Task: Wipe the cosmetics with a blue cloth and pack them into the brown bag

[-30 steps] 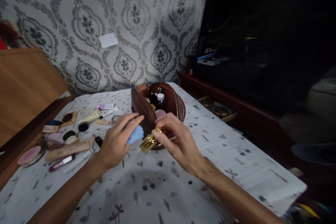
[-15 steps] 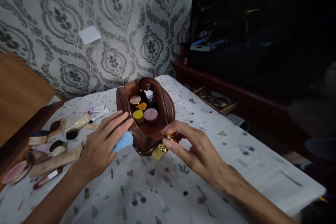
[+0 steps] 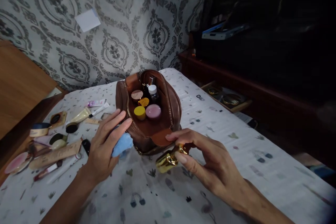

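Observation:
A brown zip-up cosmetic bag (image 3: 176, 103) stands unzipped on the sheet, with several items inside. Among them are a white-capped bottle (image 3: 152, 90), a yellow-lidded jar (image 3: 139, 112), a pink-lidded round container (image 3: 153, 111) and an orange item (image 3: 143, 102). My left hand (image 3: 105, 143) has its fingers stretched toward the bag's left edge, a blue cloth (image 3: 123, 144) tucked between thumb and palm. In front of the bag's near right corner, my right hand (image 3: 210, 161) pinches a small shiny gold bottle (image 3: 166, 162), tilted, between thumb and fingers.
Loose makeup lies to the left: a beige tube (image 3: 56, 155), a pink compact (image 3: 17, 162), a cream tube (image 3: 80, 115) and several others. A patterned wall (image 3: 115, 49) rises behind. On the right are a dark screen (image 3: 262, 63) and an open drawer (image 3: 240, 106) holding bangles.
My right hand has drawn the gold bottle slightly right and toward me, away from the bag's edge. The view has shifted a little. My left hand still holds the cloth.

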`<state>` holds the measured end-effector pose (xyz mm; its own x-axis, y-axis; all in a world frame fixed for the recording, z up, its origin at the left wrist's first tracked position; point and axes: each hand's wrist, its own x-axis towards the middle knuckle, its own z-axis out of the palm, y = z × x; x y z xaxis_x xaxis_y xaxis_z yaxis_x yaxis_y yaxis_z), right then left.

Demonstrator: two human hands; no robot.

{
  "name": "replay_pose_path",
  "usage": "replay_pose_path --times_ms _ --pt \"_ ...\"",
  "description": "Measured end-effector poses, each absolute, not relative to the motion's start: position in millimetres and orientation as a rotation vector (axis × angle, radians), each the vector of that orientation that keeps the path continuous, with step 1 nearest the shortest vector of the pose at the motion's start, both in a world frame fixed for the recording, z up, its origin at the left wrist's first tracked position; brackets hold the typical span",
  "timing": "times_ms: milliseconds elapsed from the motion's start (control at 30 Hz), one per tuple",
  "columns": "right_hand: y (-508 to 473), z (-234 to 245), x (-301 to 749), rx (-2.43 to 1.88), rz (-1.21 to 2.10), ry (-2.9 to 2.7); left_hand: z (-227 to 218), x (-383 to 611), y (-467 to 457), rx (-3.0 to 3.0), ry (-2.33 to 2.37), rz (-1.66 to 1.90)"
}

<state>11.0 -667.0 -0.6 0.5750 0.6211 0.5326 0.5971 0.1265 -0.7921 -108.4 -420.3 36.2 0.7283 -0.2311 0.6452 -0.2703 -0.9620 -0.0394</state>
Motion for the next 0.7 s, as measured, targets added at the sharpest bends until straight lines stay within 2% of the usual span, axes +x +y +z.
replay_pose_path --times_ms 700 --pt "-668.8 -5.6 8.4 -1.553 0.033 -1.03 27.4 -108.7 -417.0 2.807 -0.438 1.078"
